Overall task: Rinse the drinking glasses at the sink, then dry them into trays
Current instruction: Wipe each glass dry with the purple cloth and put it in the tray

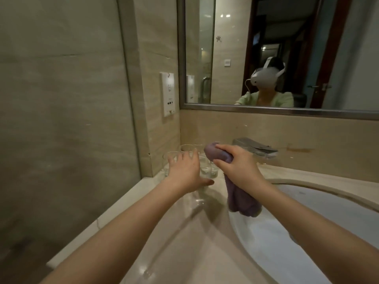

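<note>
Marble-look tiles cover the walls around a pale stone counter, into which a white oval sink is set on the right. A mirror is hung above the back ledge, and in it a person in a light green top wearing a white headset is reflected. A white socket plate is fixed on the wall left of the mirror. A flat grey and white box is seen on the ledge behind the sink, partly hidden by the right hand.

Several clear glasses are grouped upright in the far left corner of the counter, close against the wall. Their exact number cannot be told, since they are partly covered by the left hand. The left hand is stretched out over the nearest glasses with fingers spread wide and straight; whether a glass is touched cannot be told, and nothing is gripped. The right hand is closed round a purple cloth, whose bunched top pokes out above the fingers while the rest hangs down over the sink's rim, just right of the glasses
</note>
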Demonstrator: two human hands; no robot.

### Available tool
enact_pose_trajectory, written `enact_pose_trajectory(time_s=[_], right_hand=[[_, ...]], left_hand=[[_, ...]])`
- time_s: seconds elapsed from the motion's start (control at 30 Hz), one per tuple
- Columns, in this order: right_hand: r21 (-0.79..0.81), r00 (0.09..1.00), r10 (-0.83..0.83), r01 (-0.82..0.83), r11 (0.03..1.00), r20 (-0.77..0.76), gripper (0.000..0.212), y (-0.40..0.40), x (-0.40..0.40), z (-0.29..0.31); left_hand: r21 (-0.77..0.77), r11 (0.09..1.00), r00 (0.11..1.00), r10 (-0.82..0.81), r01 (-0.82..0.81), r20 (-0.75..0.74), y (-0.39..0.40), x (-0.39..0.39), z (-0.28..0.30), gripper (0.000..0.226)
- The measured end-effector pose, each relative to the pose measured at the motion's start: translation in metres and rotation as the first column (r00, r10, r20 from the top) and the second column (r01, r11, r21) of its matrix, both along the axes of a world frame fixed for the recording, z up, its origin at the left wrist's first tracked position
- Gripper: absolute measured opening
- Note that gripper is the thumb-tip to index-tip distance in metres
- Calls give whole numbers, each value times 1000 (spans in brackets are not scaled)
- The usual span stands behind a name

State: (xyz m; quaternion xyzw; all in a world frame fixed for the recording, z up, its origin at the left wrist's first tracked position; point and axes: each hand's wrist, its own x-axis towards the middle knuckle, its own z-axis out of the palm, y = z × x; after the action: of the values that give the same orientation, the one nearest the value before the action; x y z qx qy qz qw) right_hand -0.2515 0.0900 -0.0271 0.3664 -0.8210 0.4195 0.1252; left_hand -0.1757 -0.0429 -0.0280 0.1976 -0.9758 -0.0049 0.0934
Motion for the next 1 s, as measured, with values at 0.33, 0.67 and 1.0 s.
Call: enact_pose_trajectory(time_s=[0.33,0.67,1.0], right_hand=[[-138,981,-36,63,989,190,43,-29,-36,-27],[-315,993,66,-31,949,101,48,32,-19,-12],[-553,974,-119,-6,833,-191,49,138,35,-9]], left_hand=[[130,991,999,-20,25,-40,-34,-44,-27,106],[345,905,872,-53,248,-486,-6,-29,1,115],[747,32,723,227,665,-653,146,-4,7,113]])
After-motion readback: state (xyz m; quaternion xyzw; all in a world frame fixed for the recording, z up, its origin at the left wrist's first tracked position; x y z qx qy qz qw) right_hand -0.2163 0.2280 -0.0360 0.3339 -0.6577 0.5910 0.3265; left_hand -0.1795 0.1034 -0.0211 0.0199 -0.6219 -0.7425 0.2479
